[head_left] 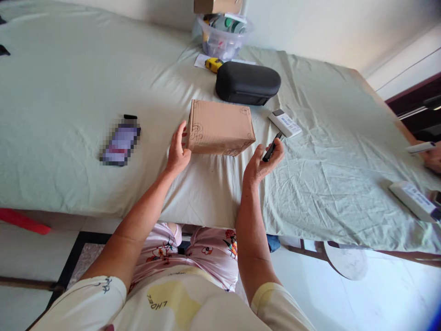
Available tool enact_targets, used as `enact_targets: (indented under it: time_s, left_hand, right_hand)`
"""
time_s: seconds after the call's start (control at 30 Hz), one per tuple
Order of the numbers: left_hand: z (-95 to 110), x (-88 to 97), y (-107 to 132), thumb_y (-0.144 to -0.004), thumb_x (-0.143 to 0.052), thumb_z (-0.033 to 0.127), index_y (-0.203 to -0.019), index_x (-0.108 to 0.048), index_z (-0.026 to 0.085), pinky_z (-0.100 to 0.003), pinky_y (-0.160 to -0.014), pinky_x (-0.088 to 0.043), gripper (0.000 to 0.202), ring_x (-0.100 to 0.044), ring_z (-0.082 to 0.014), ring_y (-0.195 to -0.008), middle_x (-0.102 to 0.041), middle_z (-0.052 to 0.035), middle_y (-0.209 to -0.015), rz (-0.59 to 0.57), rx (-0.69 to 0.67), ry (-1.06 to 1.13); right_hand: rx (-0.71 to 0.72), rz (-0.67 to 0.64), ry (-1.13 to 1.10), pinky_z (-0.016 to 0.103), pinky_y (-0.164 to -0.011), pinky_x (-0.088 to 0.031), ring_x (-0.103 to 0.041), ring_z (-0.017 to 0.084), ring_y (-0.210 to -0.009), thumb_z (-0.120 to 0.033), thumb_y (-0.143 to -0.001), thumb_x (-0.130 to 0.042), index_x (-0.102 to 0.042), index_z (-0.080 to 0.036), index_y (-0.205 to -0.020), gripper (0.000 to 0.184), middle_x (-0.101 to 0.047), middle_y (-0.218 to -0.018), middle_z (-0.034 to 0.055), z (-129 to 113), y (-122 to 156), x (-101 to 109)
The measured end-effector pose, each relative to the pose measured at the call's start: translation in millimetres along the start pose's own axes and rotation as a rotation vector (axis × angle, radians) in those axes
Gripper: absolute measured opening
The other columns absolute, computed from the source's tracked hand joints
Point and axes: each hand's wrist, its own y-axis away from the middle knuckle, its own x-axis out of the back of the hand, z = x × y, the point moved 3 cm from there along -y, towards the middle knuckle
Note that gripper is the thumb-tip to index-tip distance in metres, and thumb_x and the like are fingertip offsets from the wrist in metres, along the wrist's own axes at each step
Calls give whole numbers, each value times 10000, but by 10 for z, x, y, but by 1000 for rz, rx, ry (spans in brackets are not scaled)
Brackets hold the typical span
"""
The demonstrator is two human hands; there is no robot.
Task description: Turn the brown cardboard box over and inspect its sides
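Observation:
A closed brown cardboard box [220, 126] with dark drawn swirls at its corners sits on the cloth-covered table in front of me. At its left side is my left hand [177, 149], fingers stretched along that face and thumb near the lower front corner; it rests against the box without wrapping round it. Just right of the box, my right hand [262, 161] is closed around a black marker [272, 148], its narrow end pointing up and away from me. A white and grey box-like eraser [285, 123] lies just beyond that hand.
A black zip case [248, 82], a yellow tape measure [213, 64] and a clear tub [223, 39] stand behind the box. Left lie a blurred phone [120, 142] and a small black cap [130, 116]. Another person's hand [433, 156] is at far right, near a second white block [415, 200].

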Motion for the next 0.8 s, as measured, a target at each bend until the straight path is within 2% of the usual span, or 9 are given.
enact_targets:
  time_s: [0.13, 0.2, 0.27, 0.37, 0.47, 0.57, 0.67, 0.8]
  left_hand:
    - [-9, 157, -56, -753, -514, 53, -1518, -482, 248, -300, -855, -603, 790, -705, -209, -1170, -647, -135, -1417, 162, 74, -72]
    - [9, 246, -92, -722, -487, 40, -1446, -536, 231, -305, -856, -602, 750, -718, -200, -1107, -679, -122, -1352, 236, 144, -119]
    - [40, 309, -119, -714, -473, 32, -1312, -605, 207, -312, -885, -593, 637, -725, -196, -1032, -724, -103, -1218, 270, 215, -168]
    - [86, 306, -126, -748, -466, 33, -997, -642, 204, -311, -875, -572, 349, -719, -194, -889, -726, -47, -916, 197, 322, -231]
    - [146, 212, -90, -776, -461, 34, -830, -600, 220, -297, -829, -557, 238, -711, -189, -811, -702, -20, -796, 94, 359, -232]
    - [214, 126, -49, -756, -469, 20, -812, -609, 223, -284, -827, -548, 253, -716, -183, -818, -729, -12, -807, 56, 339, -214]
    - [244, 107, -32, -730, -477, 16, -823, -615, 221, -285, -827, -541, 264, -713, -185, -819, -739, -9, -817, 51, 335, -219]
    - [226, 143, -44, -727, -466, 25, -838, -602, 222, -296, -853, -550, 263, -709, -189, -832, -728, -6, -815, 84, 344, -242]
  right_hand:
    - [-216, -174, 187, 584, -1079, -488, -598, 305, -1192, -393, -932, -543, -625, -230, -1351, 457, -646, -1223, 129, 310, -71, -55]
    - [-272, -272, 290, 584, -1070, -463, -583, 319, -1191, -371, -882, -602, -670, -237, -1316, 459, -660, -1249, 148, 333, -35, -86]
    - [-268, -356, 373, 583, -1078, -429, -564, 336, -1213, -353, -848, -644, -697, -236, -1312, 481, -661, -1303, 172, 286, 4, -109]
    - [-258, -432, 428, 574, -1091, -392, -535, 358, -1259, -354, -837, -667, -689, -226, -1363, 541, -651, -1357, 191, 192, 37, -98]
    - [-243, -459, 419, 570, -1107, -367, -500, 367, -1323, -315, -835, -665, -661, -237, -1414, 584, -619, -1438, 191, 113, 49, -53]
    - [-157, -474, 384, 567, -1145, -330, -457, 356, -1403, -203, -847, -604, -727, -251, -1300, 472, -595, -1497, 167, 13, 73, -43]
    - [-70, -503, 356, 553, -1170, -311, -436, 341, -1451, -114, -851, -548, -778, -238, -1134, 386, -626, -1475, 142, -92, 116, -83]
    - [-56, -521, 321, 529, -1169, -325, -480, 325, -1422, -58, -844, -521, -783, -220, -1059, 376, -674, -1423, 133, -158, 145, -129]
